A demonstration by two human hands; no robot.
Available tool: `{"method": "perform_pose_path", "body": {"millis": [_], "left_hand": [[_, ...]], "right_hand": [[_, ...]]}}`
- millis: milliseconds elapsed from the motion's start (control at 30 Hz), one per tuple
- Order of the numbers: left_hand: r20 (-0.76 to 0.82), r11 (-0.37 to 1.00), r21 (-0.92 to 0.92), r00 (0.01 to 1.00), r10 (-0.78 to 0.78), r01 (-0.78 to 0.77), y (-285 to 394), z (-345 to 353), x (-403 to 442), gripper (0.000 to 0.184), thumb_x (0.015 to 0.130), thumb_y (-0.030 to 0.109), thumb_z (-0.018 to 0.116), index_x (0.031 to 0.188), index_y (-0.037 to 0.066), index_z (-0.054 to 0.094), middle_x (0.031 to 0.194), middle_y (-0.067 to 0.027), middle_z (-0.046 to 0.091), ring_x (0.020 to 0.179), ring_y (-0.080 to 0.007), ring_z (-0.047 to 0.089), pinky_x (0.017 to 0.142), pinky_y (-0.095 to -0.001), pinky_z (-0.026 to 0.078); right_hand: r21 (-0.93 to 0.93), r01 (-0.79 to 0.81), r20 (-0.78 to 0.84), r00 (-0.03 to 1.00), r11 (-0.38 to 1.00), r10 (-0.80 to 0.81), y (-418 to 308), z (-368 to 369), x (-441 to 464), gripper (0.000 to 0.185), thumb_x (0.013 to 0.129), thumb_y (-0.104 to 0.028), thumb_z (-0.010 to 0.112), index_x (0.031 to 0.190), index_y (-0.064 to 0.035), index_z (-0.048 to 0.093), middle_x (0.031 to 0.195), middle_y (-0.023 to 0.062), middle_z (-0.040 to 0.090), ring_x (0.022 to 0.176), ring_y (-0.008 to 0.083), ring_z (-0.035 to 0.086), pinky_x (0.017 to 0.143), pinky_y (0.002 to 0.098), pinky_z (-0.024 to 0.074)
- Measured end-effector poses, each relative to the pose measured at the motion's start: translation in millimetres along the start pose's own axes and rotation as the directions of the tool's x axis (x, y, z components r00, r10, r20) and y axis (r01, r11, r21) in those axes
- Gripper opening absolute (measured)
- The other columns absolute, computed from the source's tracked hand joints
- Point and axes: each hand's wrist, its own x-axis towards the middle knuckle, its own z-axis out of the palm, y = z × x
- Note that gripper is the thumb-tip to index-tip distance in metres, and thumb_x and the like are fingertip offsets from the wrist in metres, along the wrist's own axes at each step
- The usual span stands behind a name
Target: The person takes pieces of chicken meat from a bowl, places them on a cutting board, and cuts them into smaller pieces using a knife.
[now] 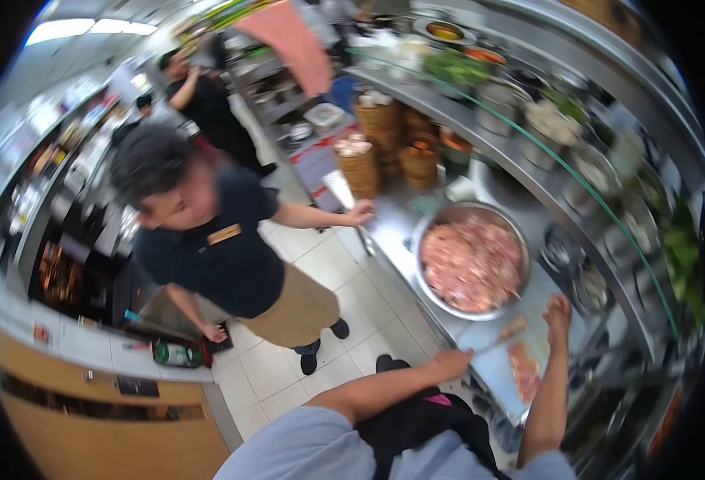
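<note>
My left hand (453, 364) is closed round the handle of a knife (495, 346), whose blade reaches over a pale cutting board (480, 342). Pieces of raw meat (524, 372) lie on the board beside the blade. Over the board's right side is my right hand (557, 313), raised, its fingers drawn together; whatever they hold, if anything, is too small to make out. Just beyond both hands stands a large steel bowl (426, 290) heaped with raw meat (472, 260).
A person in a dark shirt (236, 240) stands at the left, one hand on the counter's edge. Bamboo steamers (358, 172) are stacked behind the bowl. Above the counter runs a steel shelf (480, 136) with containers and greens. Another person (220, 120) stands farther back.
</note>
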Motion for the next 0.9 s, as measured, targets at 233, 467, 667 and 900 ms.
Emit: {"method": "perform_pose_path", "body": {"millis": [233, 467, 667, 900], "left_hand": [[0.121, 0.977, -0.208, 0.99, 0.068, -0.041, -1.7, -35.6, -6.5, 0.051, 0.096, 0.016, 0.054, 0.145, 0.0, 0.052, 0.128, -0.0306, 0.066, 0.121, -0.0448, 0.065, 0.104, -0.0525, 0.05], [-0.081, 0.557, -0.792, 0.948, 0.307, -0.248, -2.0, -161.5, -85.8, 0.049, 0.098, 0.022, 0.052, 0.143, 0.003, 0.054, 0.129, -0.0252, 0.067, 0.127, -0.0419, 0.062, 0.112, -0.0518, 0.042], [-0.108, 0.651, -0.718, 0.963, 0.245, -0.246, -18.9, -157.9, -78.4, 0.046, 0.098, 0.021, 0.052, 0.14, 0.003, 0.056, 0.126, -0.0247, 0.068, 0.123, -0.0413, 0.063, 0.108, -0.0518, 0.044], [-0.092, 0.76, -0.617, 0.978, 0.187, -0.203, -33.0, -145.7, -70.3, 0.042, 0.098, 0.02, 0.053, 0.136, 0.003, 0.059, 0.123, -0.0243, 0.069, 0.119, -0.0407, 0.065, 0.104, -0.0519, 0.046]], "right_hand": [[0.332, -0.38, 0.8, 0.598, 0.863, -0.044, -181.4, 327.0, -183.8, 0.052, 0.089, 0.006, 0.059, 0.138, -0.0065, 0.047, 0.126, 0.013, 0.063, 0.109, 0.0214, 0.066, 0.086, 0.0362, 0.0582], [-0.09, -0.756, 0.991, -0.005, 0.649, 0.132, -239.3, 558.9, -323.8, 0.038, 0.091, 0.003, 0.056, 0.128, -0.0033, 0.052, 0.115, 0.0148, 0.065, 0.095, 0.0211, 0.066, 0.085, 0.0364, 0.0561], [-0.254, -0.692, 0.967, -0.177, 0.676, 0.182, -226.4, 605.0, -364.3, 0.044, 0.091, 0.0, 0.058, 0.134, -0.0047, 0.051, 0.127, 0.0165, 0.064, 0.11, 0.0263, 0.067, 0.092, 0.0415, 0.0573], [-0.262, -0.68, 0.96, -0.11, 0.685, 0.257, -227.9, 614.3, -377.9, 0.033, 0.089, 0.005, 0.057, 0.122, -0.0014, 0.052, 0.112, 0.0183, 0.066, 0.087, 0.0231, 0.065, 0.073, 0.0354, 0.053]]}}
